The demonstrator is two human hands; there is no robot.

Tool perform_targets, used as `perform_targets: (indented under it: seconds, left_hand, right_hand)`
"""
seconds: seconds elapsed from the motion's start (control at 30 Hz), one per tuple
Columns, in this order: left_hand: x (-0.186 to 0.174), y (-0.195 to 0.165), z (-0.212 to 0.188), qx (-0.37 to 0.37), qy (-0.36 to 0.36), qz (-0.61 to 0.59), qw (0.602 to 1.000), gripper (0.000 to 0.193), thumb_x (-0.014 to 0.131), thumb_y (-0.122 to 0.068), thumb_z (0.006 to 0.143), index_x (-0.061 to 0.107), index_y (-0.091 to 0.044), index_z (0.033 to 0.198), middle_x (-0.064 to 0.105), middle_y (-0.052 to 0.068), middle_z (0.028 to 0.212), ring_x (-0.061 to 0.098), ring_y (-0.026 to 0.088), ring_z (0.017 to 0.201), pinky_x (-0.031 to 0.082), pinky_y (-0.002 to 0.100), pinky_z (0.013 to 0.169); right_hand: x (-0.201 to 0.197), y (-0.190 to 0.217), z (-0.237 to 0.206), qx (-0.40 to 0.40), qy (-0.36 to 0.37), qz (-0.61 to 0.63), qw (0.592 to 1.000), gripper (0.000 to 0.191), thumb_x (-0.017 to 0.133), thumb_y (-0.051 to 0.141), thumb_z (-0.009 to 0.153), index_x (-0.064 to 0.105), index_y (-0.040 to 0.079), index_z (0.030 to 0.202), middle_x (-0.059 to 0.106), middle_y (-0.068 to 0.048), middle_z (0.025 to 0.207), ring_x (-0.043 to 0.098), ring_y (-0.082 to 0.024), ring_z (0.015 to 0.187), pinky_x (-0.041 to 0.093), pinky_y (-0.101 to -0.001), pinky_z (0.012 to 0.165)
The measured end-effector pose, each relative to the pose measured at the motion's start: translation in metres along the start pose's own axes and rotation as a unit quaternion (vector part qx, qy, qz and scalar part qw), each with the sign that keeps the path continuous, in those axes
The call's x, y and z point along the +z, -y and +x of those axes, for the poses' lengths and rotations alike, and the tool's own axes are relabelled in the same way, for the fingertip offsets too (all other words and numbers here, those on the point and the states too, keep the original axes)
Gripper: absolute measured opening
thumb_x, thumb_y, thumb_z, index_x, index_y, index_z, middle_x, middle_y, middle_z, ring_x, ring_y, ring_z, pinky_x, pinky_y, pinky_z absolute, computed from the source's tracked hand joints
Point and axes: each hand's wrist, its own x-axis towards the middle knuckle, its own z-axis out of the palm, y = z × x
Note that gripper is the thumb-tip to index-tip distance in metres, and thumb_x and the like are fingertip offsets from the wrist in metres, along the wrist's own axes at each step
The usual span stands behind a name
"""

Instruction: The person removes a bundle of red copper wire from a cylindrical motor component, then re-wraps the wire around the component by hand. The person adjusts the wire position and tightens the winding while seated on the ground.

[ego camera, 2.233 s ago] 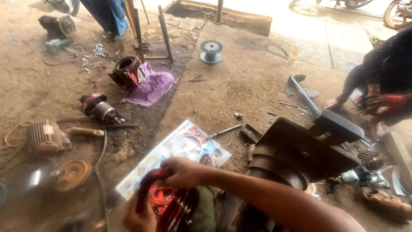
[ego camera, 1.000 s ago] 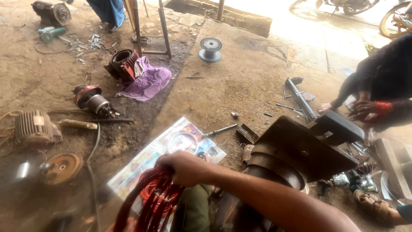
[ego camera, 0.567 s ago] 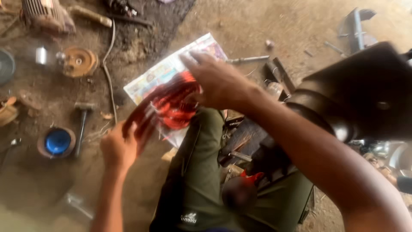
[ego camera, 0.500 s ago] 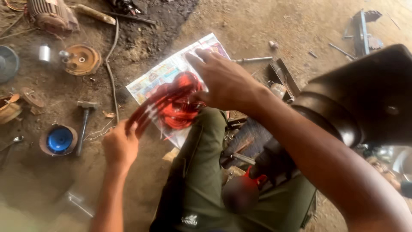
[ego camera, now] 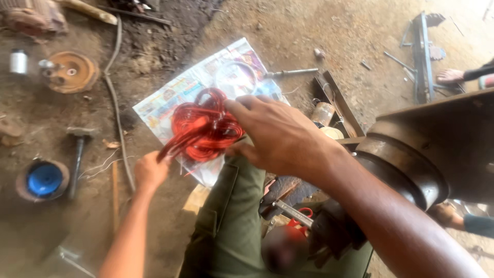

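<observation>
head view: left hand [ego camera: 151, 171] and right hand [ego camera: 278, 135] both grasp the red wire coil [ego camera: 205, 127] (over a printed sheet [ego camera: 170, 100]).

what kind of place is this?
Likely an informal motor-repair workshop, worked on a dirt floor: the hands hold a red wire coil, with a hammer and a rusty round metal part lying about.

floor: bare packed dirt [ego camera: 242, 25], dusty brown, oil-dark near the top edge | scattered on it: rusty round metal disc [ego camera: 71, 72], hammer with wooden handle [ego camera: 77, 154], blue round lid in a rusty ring [ego camera: 43, 179] | light: daylight, brighter at upper right
</observation>
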Motion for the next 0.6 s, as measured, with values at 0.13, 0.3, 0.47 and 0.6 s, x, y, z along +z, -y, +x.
perform_targets:
  seconds: [0.13, 0.3, 0.47, 0.6]
  left_hand:
    - [0.05, -0.025, 0.04, -0.046, 0.136, -0.25, 0.958, 0.023, 0.073, -0.022, 0.093, 0.077, 0.0, 0.095, 0.076, 0.009, 0.077, 0.073, 0.017, 0.064, 0.057, 0.033, 0.058]
    - [0.112, -0.066, 0.071, -0.112, 0.151, -0.419, 0.888, 0.019, 0.073, -0.01, 0.094, 0.071, 0.009, 0.094, 0.073, 0.015, 0.075, 0.071, 0.023, 0.06, 0.057, 0.036, 0.052]
    - [0.14, -0.102, 0.087, -0.135, 0.131, -0.428, 0.884, 0.011, 0.067, -0.005, 0.095, 0.069, 0.003, 0.102, 0.074, 0.016, 0.081, 0.072, 0.022, 0.063, 0.059, 0.035, 0.054]
    - [0.137, -0.105, 0.096, -0.158, 0.158, -0.501, 0.836, 0.019, 0.072, -0.013, 0.095, 0.071, 0.003, 0.104, 0.076, 0.017, 0.085, 0.073, 0.023, 0.064, 0.059, 0.036, 0.055]
  right_hand:
    - [0.008, -0.011, 0.001, 0.027, 0.002, 0.018, 0.999, 0.086, 0.07, 0.042, 0.083, 0.035, 0.011, 0.155, 0.055, -0.012, 0.141, 0.059, -0.025, 0.111, 0.049, -0.0391, 0.098]
    - [0.013, -0.017, -0.001, -0.024, -0.045, 0.019, 0.999, 0.084, 0.067, 0.051, 0.093, 0.038, 0.001, 0.154, 0.051, -0.019, 0.149, 0.051, -0.032, 0.133, 0.04, -0.0476, 0.109]
    - [0.011, -0.022, -0.003, -0.04, -0.057, 0.027, 0.997, 0.084, 0.067, 0.049, 0.094, 0.036, -0.003, 0.153, 0.048, -0.022, 0.149, 0.049, -0.035, 0.133, 0.038, -0.0466, 0.11]
    - [0.012, -0.022, -0.003, 0.012, -0.012, 0.058, 0.998, 0.082, 0.067, 0.046, 0.09, 0.038, 0.003, 0.153, 0.051, -0.017, 0.148, 0.051, -0.032, 0.133, 0.04, -0.0443, 0.111]
